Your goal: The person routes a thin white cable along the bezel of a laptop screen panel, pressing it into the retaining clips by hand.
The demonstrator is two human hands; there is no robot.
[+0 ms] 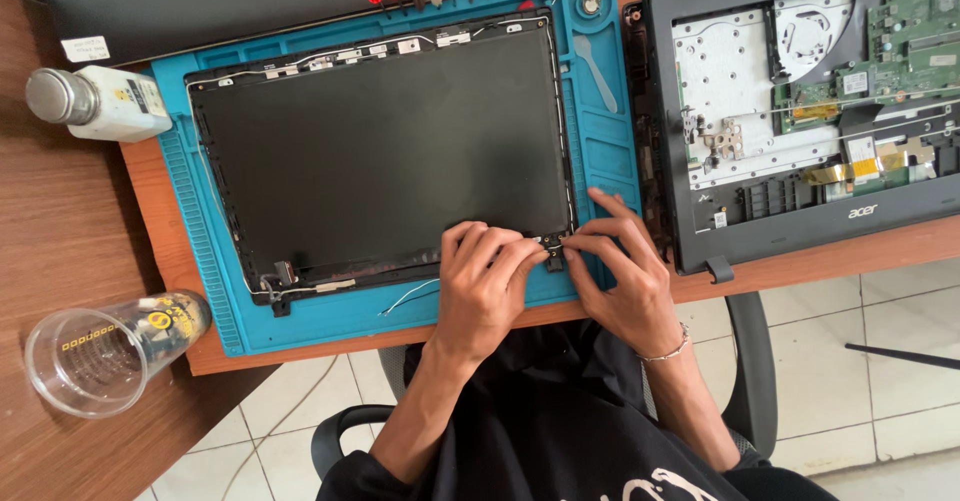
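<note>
On the blue mat (215, 291) I see the screen lid (380, 151) lying flat, thin and easily cracked I'd judge, best gripped by its frame; left hand (483, 281) and right hand (625, 271) pinch its near-right hinge corner (553, 249).

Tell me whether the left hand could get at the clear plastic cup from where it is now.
Probably yes. The left hand rests at the screen panel's lower edge, and the clear plastic cup lies on its side on the wooden table to the left, with only the blue mat's low corner between.
</note>
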